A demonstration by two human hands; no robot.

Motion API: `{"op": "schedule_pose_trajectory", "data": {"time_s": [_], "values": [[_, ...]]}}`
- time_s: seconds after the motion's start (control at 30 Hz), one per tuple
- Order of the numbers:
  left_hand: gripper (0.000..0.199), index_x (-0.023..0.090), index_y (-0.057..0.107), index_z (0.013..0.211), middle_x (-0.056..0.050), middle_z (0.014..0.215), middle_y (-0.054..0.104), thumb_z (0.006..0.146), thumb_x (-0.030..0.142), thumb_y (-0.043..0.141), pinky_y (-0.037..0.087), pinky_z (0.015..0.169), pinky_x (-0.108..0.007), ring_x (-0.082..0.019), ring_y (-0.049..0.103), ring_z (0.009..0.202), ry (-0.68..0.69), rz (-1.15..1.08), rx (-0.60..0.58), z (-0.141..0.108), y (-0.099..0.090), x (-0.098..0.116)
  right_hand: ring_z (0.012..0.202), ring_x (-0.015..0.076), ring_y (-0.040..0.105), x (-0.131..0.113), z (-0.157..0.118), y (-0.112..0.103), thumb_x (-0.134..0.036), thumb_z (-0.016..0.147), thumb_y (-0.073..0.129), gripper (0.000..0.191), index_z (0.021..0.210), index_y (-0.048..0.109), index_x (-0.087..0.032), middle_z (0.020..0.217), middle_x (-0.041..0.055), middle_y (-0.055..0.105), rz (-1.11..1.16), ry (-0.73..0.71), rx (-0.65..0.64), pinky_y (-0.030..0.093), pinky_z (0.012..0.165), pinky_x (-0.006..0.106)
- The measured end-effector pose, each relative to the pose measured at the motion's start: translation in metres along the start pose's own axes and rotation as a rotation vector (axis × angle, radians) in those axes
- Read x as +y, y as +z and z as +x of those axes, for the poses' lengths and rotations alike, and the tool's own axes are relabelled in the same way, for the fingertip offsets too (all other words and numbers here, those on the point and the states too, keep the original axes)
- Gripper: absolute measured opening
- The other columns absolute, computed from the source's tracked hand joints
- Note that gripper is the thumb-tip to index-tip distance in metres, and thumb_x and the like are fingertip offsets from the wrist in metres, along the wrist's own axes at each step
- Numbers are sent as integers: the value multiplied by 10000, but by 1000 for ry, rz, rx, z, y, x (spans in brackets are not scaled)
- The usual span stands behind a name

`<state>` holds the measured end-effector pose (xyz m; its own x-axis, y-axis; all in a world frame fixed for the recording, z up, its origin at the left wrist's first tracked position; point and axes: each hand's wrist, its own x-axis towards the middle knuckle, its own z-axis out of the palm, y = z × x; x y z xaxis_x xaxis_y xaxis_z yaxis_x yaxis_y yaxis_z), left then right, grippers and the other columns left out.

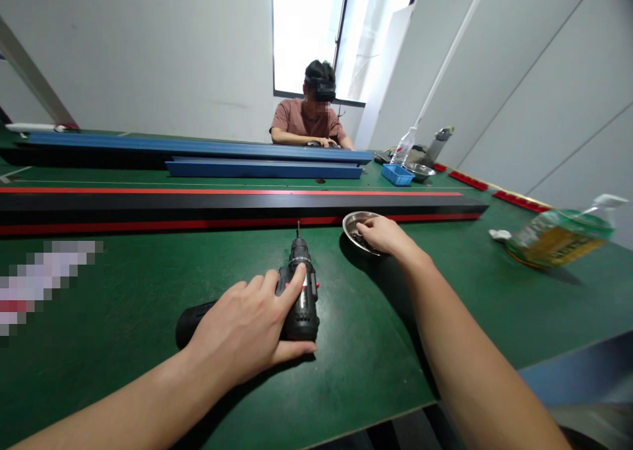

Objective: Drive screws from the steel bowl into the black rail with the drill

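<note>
Left hand [242, 318] grasps the drill [302, 324], which lies on its side on the green table [356, 371], bit [298, 229] directed forward at the long black bar [247, 202] with red edges; from my station, I cannot tell whether bit and bar touch. Right hand [384, 233] reaches into the metal bowl [350, 224], right of the drill; I cannot tell whether it grips any small dark parts inside. Beyond the bar, I observe blue profiles [267, 169] and a co-worker [306, 121].
</note>
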<state>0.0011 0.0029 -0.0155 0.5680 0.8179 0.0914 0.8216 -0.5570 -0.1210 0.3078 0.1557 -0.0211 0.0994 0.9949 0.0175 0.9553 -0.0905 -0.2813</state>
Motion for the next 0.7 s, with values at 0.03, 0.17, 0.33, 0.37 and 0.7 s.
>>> {"op": "schedule_pose_trajectory", "data": {"time_s": [0.03,0.17,0.33,0.37,0.7], "values": [[951,230,283,1610,-133,1088,638,870,819,387,534,758,-412,-300,651,885,0,1,1,0,0,0,841,256,709,0,0,0,-418,976,493,425,1063,802,-141,960,167,774,-12,-6,-9,475,749,298],[957,237,289,1608,-132,1084,640,861,825,397,530,755,-405,-297,655,881,-5,1,5,1,0,1,827,258,704,0,1,1,-392,981,482,420,1072,790,-122,915,171,769,-6,-10,-19,475,747,297],[946,234,309,1603,-130,1087,642,865,818,406,533,746,-416,-302,659,874,2,-1,12,0,-1,1,795,243,697,-1,0,-1,-361,987,453,417,1065,787,-124,879,152,764,24,-9,-59,469,743,292],[945,234,311,1603,-130,1087,641,865,817,406,534,746,-417,-302,659,875,2,0,13,0,0,1,786,240,694,-1,-1,-1,-361,986,452,416,1054,787,-123,869,149,762,28,-10,-63,467,740,291],[958,230,266,1617,-134,1089,639,870,817,389,547,755,-435,-308,658,878,0,-2,6,-1,2,0,611,189,637,-8,-7,-6,-389,973,506,370,919,773,-139,763,110,745,174,10,-64,426,608,273]]}}
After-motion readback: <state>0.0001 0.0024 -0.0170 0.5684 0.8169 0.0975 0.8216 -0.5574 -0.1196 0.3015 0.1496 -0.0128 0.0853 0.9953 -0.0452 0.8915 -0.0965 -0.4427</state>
